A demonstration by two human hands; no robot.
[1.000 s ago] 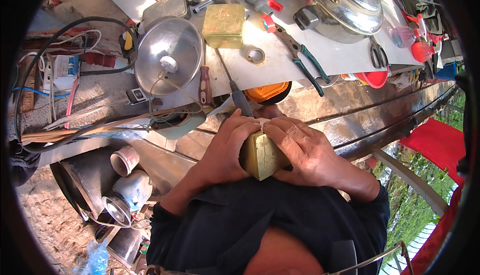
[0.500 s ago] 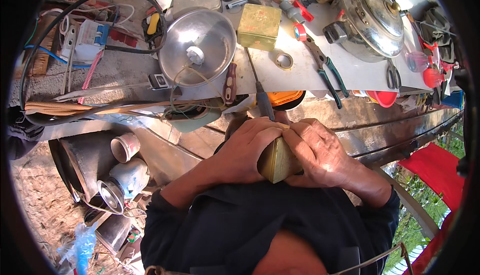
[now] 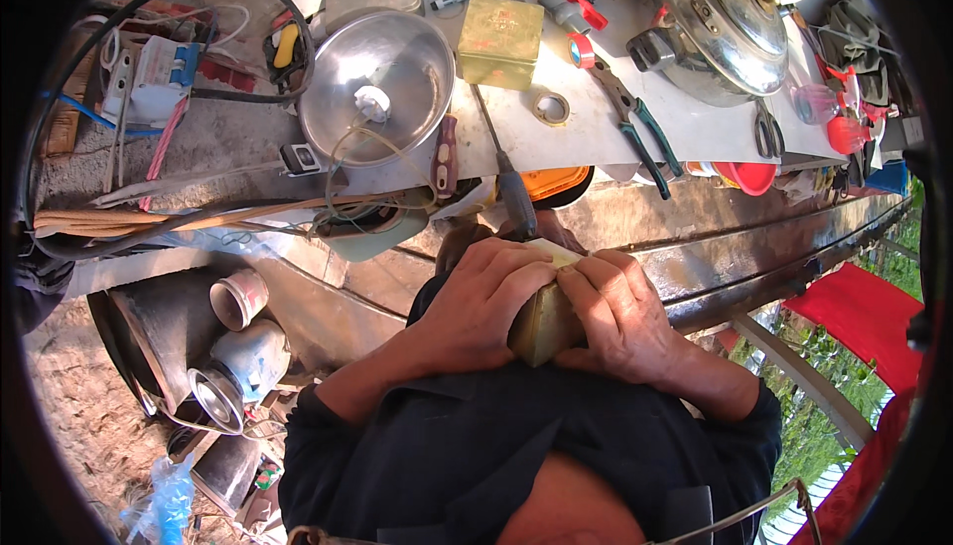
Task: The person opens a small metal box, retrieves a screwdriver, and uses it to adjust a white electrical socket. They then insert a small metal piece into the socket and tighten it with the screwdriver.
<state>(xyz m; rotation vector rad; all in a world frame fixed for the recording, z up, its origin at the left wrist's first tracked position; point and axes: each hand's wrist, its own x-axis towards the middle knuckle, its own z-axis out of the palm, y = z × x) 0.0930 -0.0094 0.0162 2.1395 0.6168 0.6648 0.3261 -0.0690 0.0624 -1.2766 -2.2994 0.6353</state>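
Low in front of my body, my left hand [image 3: 476, 312] and my right hand [image 3: 625, 322] grip a gold-coloured metal box [image 3: 544, 329] from either side. Fingers of both hands curl over its upper part, where a paler surface shows between them. My left thumb and right fingers meet near that top edge. Much of the box is hidden by my hands. Just beyond them, a long tool with a dark grey handle [image 3: 516, 198] points away over the table edge. A second gold box [image 3: 500, 43] stands on the white tabletop [image 3: 586, 143].
The table holds a metal bowl [image 3: 333, 68], screwdriver [image 3: 446, 156], tape ring [image 3: 551, 107], red tape [image 3: 581, 49], pliers [image 3: 650, 143], scissors [image 3: 767, 131] and metal kettle [image 3: 720, 29]. Cables [image 3: 248, 93] lie at left. Buckets and pots [image 3: 159, 337] sit below left; a red cloth [image 3: 849, 317] is at right.
Both hands stay on the box, with fingers slightly shifted along its top, and more of the pale upper surface shows. The surroundings have shifted in the picture as the view moved.
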